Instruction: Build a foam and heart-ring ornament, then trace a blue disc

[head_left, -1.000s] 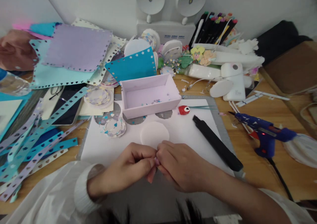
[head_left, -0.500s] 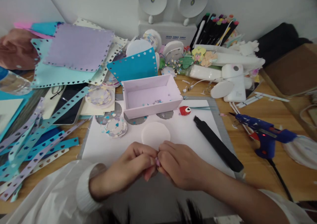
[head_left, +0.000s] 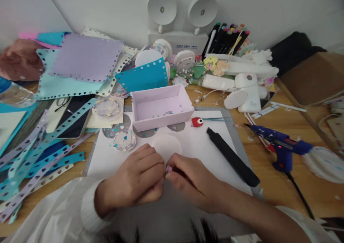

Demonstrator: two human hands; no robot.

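Above the white paper (head_left: 204,157) my two hands meet, both closed. A small purple piece (head_left: 168,169), perhaps foam or paper, shows between the thumb and forefinger of my right hand (head_left: 197,182). My left hand (head_left: 137,175) is curled with its back up and its knuckles against that piece; what its fingers grip is hidden. Just beyond them lies a white disc (head_left: 167,145). To its left is a round piece decorated with confetti (head_left: 123,140). Behind stands an open lilac box (head_left: 163,121) with small confetti inside.
A black cutter (head_left: 232,157) and red-headed tweezers (head_left: 197,122) lie to the right. Further right a blue glue gun (head_left: 282,142) with a lit red light trails its cord. Punched paper strips (head_left: 53,139) and coloured sheets (head_left: 86,57) cover the left; markers (head_left: 225,39) stand behind.
My left hand has rolled over so its back faces up, and its fingers are more tucked in. My right thumb has come into view, pinching the purple piece. The camera view has shifted slightly.
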